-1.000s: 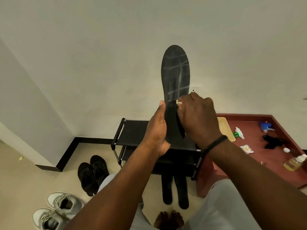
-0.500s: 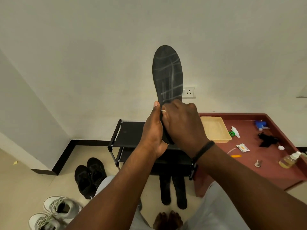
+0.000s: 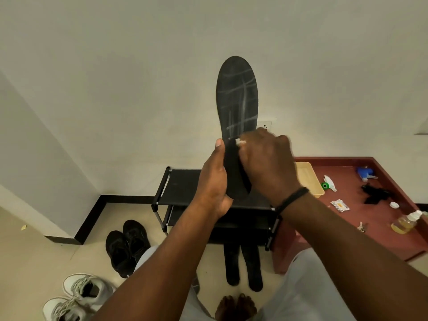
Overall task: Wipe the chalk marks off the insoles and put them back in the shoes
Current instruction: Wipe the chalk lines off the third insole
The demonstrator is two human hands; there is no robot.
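Held upright against the pale wall: a black insole [image 3: 237, 98], long axis vertical, rounded toe up, heel down in the left hand [image 3: 214, 179], whose grip clamps the lower edge with the thumb along the left side. Across the upper half, a grid of white chalk marks [image 3: 240, 105]. Pressed to the insole's middle, the right hand [image 3: 266, 163], grip closed on a small white wad [image 3: 239, 142] that peeks out at the fingertips; blurred with motion, and shifted slightly rightward and up the insole against half a second ago, with more of the lower insole now exposed between the two hands. Insole itself unchanged in pose. On the right wrist, a black band [image 3: 292, 198].

Below, on the floor: two more black insoles [image 3: 243, 265] lying side by side, running away from the camera, ends under a black shoe rack [image 3: 183, 188]. Left of them, a pair of black shoes [image 3: 127, 244]; nearer the camera, a pair of white sneakers [image 3: 78, 295].

At right, a red-brown bench [image 3: 347, 218] carrying a cream tray [image 3: 306, 179], a blue sprayer [image 3: 364, 173], a bottle of yellow liquid [image 3: 404, 223] and a small printed sachet [image 3: 339, 205], lettering too small to read. No legible brand or writing anywhere in view.
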